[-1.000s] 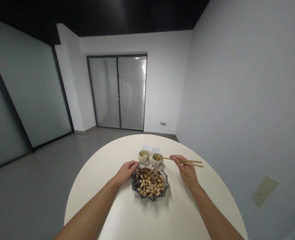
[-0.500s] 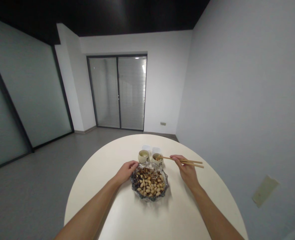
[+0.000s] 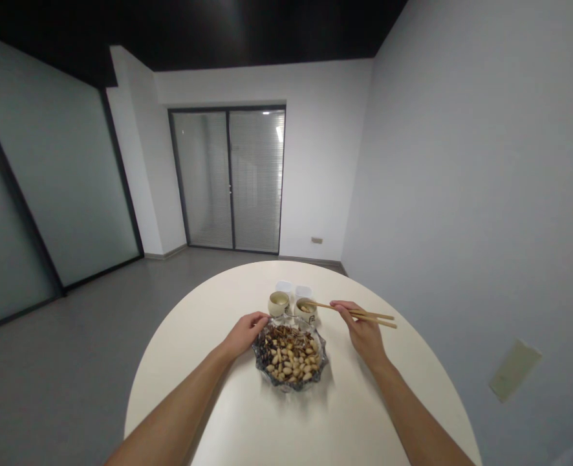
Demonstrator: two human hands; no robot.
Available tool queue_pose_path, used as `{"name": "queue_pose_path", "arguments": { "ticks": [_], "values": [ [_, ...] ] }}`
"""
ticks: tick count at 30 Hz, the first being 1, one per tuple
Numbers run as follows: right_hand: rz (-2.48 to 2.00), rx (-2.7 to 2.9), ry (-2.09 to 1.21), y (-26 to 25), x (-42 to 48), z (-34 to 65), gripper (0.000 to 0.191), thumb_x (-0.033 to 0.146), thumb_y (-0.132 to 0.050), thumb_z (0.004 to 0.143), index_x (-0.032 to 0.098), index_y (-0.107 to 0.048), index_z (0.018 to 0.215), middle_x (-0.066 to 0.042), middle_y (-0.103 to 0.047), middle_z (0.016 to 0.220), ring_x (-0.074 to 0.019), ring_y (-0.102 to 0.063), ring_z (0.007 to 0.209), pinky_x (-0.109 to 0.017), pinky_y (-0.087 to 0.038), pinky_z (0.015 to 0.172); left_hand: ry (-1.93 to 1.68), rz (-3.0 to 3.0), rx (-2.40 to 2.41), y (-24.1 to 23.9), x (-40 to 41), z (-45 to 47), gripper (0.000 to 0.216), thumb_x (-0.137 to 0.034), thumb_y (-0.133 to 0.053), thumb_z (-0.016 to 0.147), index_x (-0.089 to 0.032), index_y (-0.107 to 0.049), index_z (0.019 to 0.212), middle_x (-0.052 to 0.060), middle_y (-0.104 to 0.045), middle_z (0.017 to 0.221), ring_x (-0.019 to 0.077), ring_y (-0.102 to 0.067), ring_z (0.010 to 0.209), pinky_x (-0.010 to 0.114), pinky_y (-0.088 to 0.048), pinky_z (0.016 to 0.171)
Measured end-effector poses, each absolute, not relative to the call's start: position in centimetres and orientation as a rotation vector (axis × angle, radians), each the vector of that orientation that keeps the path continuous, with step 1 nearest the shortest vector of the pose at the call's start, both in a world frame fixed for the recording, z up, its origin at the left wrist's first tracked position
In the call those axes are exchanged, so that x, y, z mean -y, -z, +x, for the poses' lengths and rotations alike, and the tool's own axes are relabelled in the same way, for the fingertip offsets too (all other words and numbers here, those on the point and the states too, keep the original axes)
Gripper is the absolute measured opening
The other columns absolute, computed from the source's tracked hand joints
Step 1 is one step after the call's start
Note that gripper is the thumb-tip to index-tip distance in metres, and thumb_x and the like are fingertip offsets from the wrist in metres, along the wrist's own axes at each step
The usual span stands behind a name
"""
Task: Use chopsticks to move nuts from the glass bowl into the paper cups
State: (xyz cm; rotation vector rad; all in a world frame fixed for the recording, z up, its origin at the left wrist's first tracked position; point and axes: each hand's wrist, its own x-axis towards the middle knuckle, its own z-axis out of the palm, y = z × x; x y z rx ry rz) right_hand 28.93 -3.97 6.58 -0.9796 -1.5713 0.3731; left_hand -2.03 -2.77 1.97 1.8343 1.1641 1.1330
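Chopsticks [image 3: 324,306] pinched in right hand [image 3: 363,334]; left hand [image 3: 244,334] seemingly grips glass bowl [image 3: 291,386] on round white table [image 3: 267,427]; grey floor [image 3: 73,369] beyond.

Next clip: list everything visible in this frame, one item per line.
table: one, cream, round, under everything
glass bowl: one, clear, mid-table
nuts and seeds: many, tan and dark, heaped in the bowl
cups: two, pale, side by side beyond the bowl
clear plastic pieces: two, behind the cups
chopsticks: one pair, wooden, tips at the right-hand cup
glazed doors: dark-framed, far wall
left hand: fingers curled on the bowl's far-left rim
right hand: holds the chopsticks
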Motion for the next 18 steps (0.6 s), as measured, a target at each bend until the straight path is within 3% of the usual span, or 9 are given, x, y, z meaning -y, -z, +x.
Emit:
{"name": "queue_pose_path", "arguments": {
  "ticks": [18],
  "values": [
    [-1.037,1.658,-0.39,-6.11,3.48,29.08,0.031,0.052,-0.058,0.09,0.025,-0.072,0.089,-0.005,-0.075,0.094,-0.0252,-0.068,0.09,-0.037,-0.053,0.083,-1.122,1.825,-1.178,-2.01,2.73,-1.94,0.041,-0.05,-0.053,0.088,-0.016,-0.073,0.097,0.008,-0.076,0.098,0.0255,-0.066,0.094,0.035,-0.049,0.088]
  ]
}}
